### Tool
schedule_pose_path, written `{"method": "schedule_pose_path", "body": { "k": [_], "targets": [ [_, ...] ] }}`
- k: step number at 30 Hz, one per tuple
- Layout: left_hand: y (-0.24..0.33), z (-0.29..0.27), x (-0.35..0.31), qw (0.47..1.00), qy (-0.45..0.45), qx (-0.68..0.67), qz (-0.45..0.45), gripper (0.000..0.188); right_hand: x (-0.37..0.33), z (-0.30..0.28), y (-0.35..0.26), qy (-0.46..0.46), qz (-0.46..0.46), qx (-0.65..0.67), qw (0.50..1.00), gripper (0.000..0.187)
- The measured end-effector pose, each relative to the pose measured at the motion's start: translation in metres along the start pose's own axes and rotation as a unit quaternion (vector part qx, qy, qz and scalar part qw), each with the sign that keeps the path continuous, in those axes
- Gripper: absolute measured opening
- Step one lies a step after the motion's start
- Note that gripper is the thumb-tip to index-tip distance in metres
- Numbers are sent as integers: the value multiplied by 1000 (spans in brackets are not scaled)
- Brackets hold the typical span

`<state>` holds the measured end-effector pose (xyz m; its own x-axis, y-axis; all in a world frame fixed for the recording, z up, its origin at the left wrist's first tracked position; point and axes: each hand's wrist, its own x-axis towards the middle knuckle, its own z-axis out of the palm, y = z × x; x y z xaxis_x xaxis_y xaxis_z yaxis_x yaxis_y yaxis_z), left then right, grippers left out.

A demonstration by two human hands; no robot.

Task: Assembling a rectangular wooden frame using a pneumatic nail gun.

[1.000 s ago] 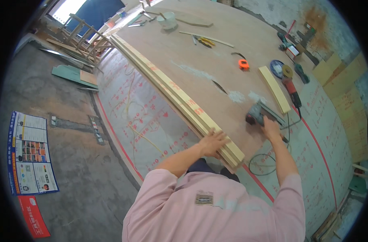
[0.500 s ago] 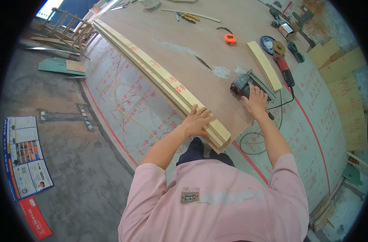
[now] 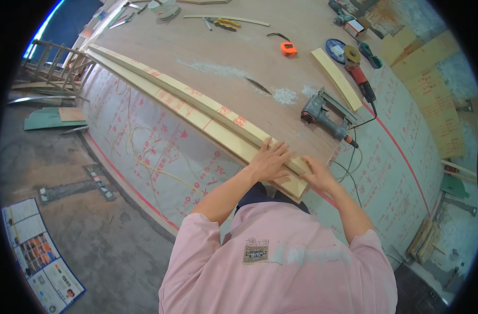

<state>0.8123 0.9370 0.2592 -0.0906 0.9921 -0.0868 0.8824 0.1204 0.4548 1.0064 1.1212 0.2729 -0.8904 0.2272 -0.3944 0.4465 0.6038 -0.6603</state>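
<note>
A long stack of pale wooden strips [image 3: 197, 116] runs from the far left toward me along the table's edge. A narrow strip lies along the far side of a wider board, leaving part of the board's face bare. Near the close end, my left hand [image 3: 270, 161] lies across the stack, its fingers bent over the narrow strip. At the strip's end my right hand [image 3: 319, 176] closes its fingers round the edge. A grey-black nail gun [image 3: 323, 118] rests on the table beyond my right hand, untouched, with a hose at its handle.
An angle grinder [image 3: 358, 73] and a short pale board [image 3: 336, 78] lie at the right. Farther off are an orange tape measure [image 3: 288, 48], pliers [image 3: 226, 23] and a white bucket [image 3: 164, 9]. A saw blade [image 3: 258, 85] lies beside white crumbs [image 3: 285, 96].
My right hand has let go of the nail gun and moved to the close end of the strips. The wider board now shows more beside the narrow strip. The view has shifted.
</note>
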Motion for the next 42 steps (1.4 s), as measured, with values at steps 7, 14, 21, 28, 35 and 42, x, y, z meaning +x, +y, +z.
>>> {"method": "schedule_pose_path", "body": {
  "k": [7,14,21,28,35,42],
  "targets": [
    [-61,-22,32,988,99,111,-40,84,25,-49,30,-67,114,255,958,55],
    [-105,-37,53,994,16,85,-69,54,37,-18,43,38,102,219,970,60],
    [-123,-40,64,987,9,160,-21,43,33,-3,34,85,91,-109,986,51],
    [-161,-64,67,984,-55,167,-15,35,27,4,25,121,78,-125,982,52],
    [-151,-66,68,983,-82,163,-39,38,51,-67,40,325,32,-205,923,61],
    [-145,-59,67,985,-25,155,-73,36,91,-86,57,320,11,-193,927,61]
  ]
}}
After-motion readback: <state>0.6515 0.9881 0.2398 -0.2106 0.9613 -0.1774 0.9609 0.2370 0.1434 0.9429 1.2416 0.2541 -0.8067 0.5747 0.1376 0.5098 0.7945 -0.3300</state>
